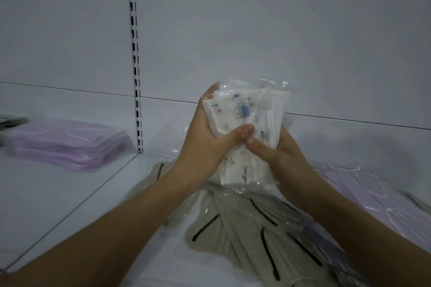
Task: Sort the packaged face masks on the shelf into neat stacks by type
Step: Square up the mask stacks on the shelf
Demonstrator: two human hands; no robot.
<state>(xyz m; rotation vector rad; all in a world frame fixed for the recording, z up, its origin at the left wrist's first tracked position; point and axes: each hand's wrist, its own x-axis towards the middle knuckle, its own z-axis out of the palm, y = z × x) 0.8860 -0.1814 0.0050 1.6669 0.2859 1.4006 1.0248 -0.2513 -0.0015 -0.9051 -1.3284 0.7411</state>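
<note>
Item one: a bundle of white cartoon-print masks (242, 123) in clear plastic wrap, held upright above the shelf (58, 193), in front of the white back panel (279, 30). We see our left hand (205, 142) wrapped around its left edge, fingertips reaching up behind the top corner, thumb curled across the front. Our right hand (279, 149) grips the right edge, thumb pressed on the front so that it meets the left thumb; its other fingers go behind the bundle and we cannot tell how they lie.

Item two: beige masks with black ear loops (245, 233), wrapped in clear film, lying loosely fanned on the shelf directly below our hands and between our forearms.

Item three: a stack of lilac masks (67, 144), flat on the neighbouring shelf section to the left, well apart from the hands, beyond the slotted upright (136, 53).

Item four: more lilac packaged masks (373, 193) lying on the right, partly hidden behind our right forearm, just beside the beige ones
</note>
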